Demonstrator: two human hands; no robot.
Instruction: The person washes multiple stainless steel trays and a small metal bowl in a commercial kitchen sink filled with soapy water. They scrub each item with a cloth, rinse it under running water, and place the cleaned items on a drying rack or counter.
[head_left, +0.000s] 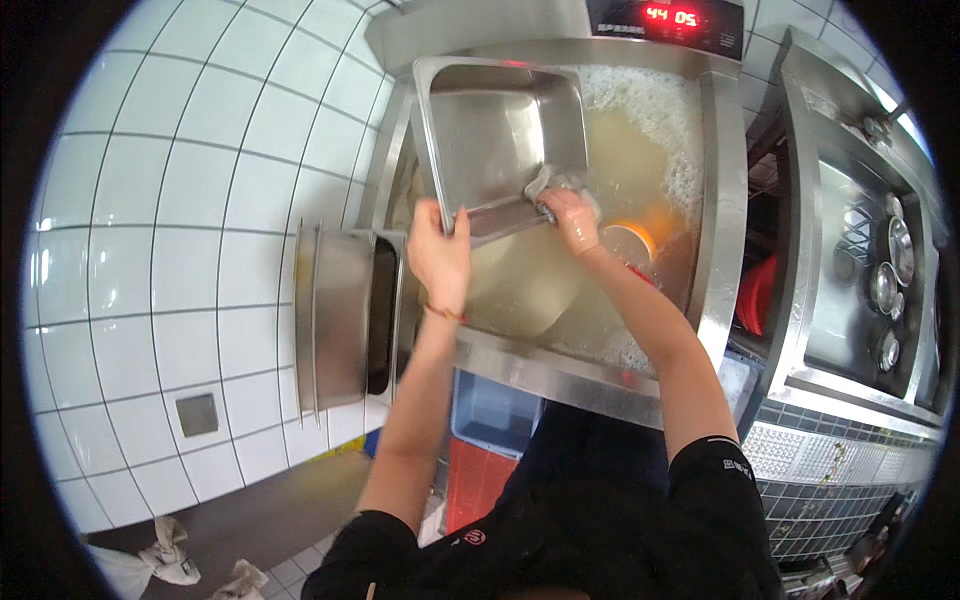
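Note:
A deep rectangular stainless steel pan (487, 142) is held tilted over a steel sink (716, 225) of cloudy, foamy water. My left hand (440, 251) grips the pan's rim at its lower left corner. Inside the pan, near the lower right corner, my right hand (571, 217) presses a wet grey cloth (551, 180) to the metal. Below and to the right of that hand, an orange round container (645, 229) lies partly under the water. Something red shows beside my right forearm, mostly hidden.
More steel pans (341, 322) stand on edge between the tiled wall and the sink. A control panel (667, 22) with red digits is behind the sink. At right, a second basin (840, 315) holds several round metal pieces. Blue (495, 409) and red (476, 480) containers sit below the front edge.

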